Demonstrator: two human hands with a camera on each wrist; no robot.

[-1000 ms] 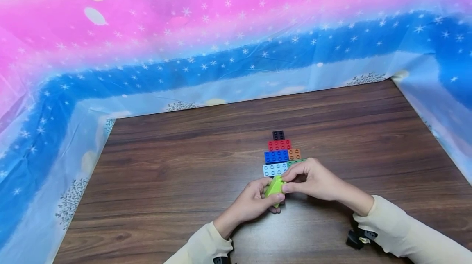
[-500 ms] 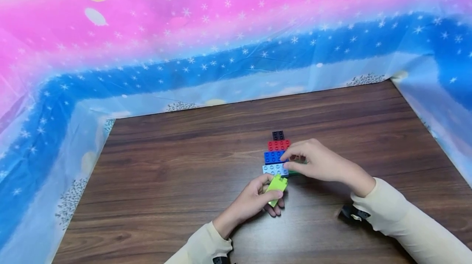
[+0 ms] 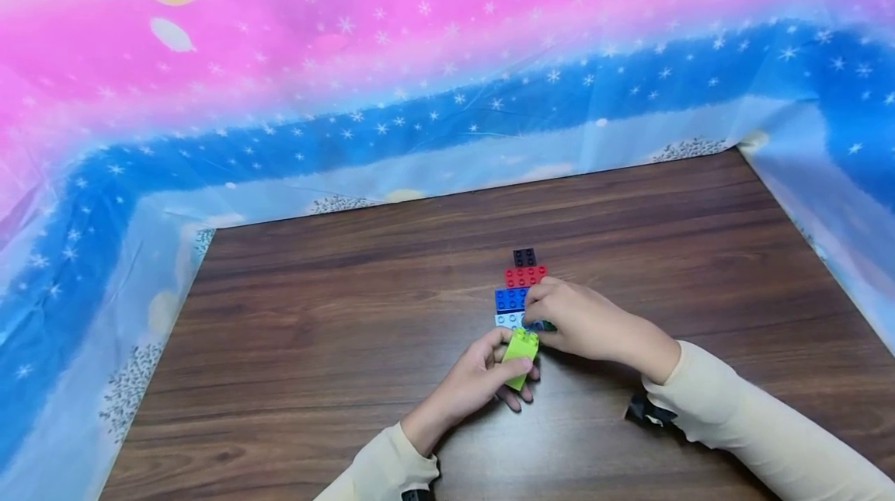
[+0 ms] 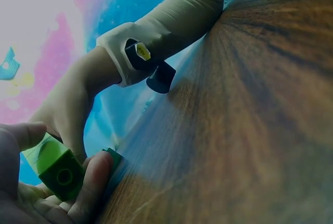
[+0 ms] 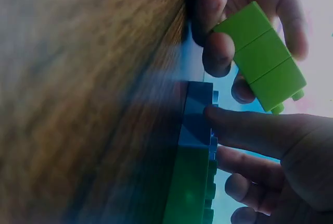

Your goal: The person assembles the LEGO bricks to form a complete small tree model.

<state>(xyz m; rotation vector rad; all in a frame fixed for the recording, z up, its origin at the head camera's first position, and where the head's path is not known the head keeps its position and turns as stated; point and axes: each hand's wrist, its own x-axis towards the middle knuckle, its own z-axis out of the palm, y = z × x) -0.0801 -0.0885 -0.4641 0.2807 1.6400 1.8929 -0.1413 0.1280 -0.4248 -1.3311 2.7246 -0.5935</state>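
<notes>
My left hand (image 3: 475,380) holds a stack of lime green toy bricks (image 3: 520,361) between thumb and fingers, raised near the front of a flat brick layout. Three joined bricks show in the right wrist view, studs at one end. My right hand (image 3: 594,322) is over the layout's right side, thumb on the near side of the light blue brick (image 5: 196,99) and fingers beyond its studs, pinching it. Beside that brick lies a dark green brick (image 5: 187,182), mostly covered by the right hand in the head view. A blue brick (image 3: 508,300) lies just behind the light blue one.
Behind the blue brick come a red brick (image 3: 520,276) and a small black brick (image 3: 524,257). They lie on a wooden table (image 3: 336,330). A pink and blue patterned cloth (image 3: 391,120) hangs around its far and side edges.
My right hand has left the lime green stack and moved onto the layout, covering the orange brick and most of the green one. The left hand keeps the stack, now tilted more upright.
</notes>
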